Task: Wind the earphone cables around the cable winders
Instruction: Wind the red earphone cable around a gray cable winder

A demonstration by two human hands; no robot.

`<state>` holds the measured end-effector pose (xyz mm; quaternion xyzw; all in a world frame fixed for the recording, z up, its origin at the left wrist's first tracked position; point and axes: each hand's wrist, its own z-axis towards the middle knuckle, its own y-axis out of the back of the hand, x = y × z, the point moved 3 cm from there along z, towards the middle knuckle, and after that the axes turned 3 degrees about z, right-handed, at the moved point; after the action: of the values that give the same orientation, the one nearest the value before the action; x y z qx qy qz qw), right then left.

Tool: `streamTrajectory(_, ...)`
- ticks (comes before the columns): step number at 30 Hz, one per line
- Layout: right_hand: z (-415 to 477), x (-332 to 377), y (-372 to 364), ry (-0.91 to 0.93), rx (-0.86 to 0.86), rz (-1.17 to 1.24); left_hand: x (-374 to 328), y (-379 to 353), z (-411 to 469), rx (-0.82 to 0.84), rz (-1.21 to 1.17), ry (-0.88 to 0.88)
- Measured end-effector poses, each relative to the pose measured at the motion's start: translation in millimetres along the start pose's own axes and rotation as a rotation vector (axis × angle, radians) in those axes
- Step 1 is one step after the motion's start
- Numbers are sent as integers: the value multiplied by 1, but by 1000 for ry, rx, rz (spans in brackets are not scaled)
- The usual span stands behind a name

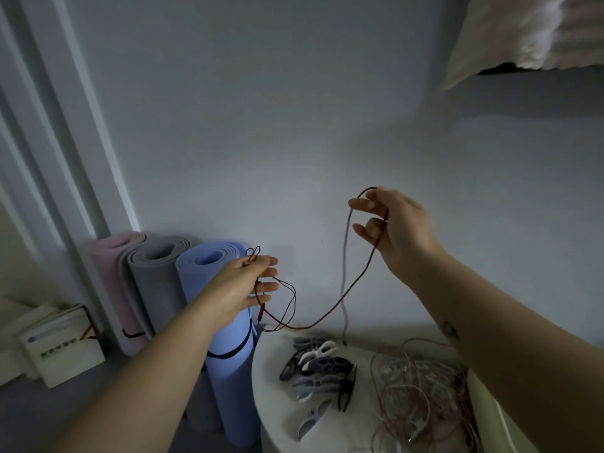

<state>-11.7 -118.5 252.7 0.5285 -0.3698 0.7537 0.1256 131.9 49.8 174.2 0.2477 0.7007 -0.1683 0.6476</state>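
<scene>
Above the round table (277, 416), both hands (240, 286) (397, 228) hold thin red cable (356, 282).

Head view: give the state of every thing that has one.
Red cable: unwound, sagging between both hands.
Left hand: pinching its looped end.
Right hand: holding it, raised.
Winders: heaped on table.
Cable pile: tangled on table.
Mats: rolled, upright.

I see 3 rolled mats, pink (111, 256), grey (153, 279), blue (232, 393), upright by the wall, a white box (62, 354) to their left, a pillow (523, 34) top right.
</scene>
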Motion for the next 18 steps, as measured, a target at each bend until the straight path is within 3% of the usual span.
streamTrajectory(7,1,-22,30,-25,-154,-96,19,-10,-2,-1,59,67)
streamTrajectory(11,9,-37,57,-3,-209,-453,27,-20,0,-5,111,100)
streamTrajectory(14,17,-55,74,-136,-167,-574,28,-29,0,23,42,120)
streamTrajectory(18,22,-87,97,-311,-47,-925,31,-43,-3,92,-125,177)
